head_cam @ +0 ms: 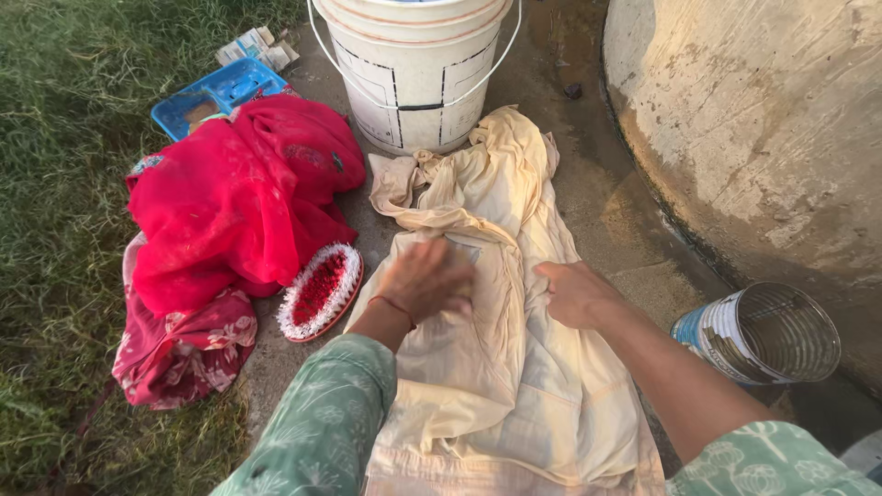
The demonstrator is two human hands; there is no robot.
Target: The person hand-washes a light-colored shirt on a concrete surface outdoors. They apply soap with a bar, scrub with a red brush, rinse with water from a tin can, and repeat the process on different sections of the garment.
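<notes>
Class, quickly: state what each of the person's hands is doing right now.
Left hand: blurred, pressed on the cream garment; open or closed cannot be told.
Right hand: closed, gripping a fold of the cream garment.

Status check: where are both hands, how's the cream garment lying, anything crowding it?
Left hand flat on cream garment; right hand gripping a fold. Garment spread on wet concrete. Scrub brush beside it on the left, tin can on the right.
</notes>
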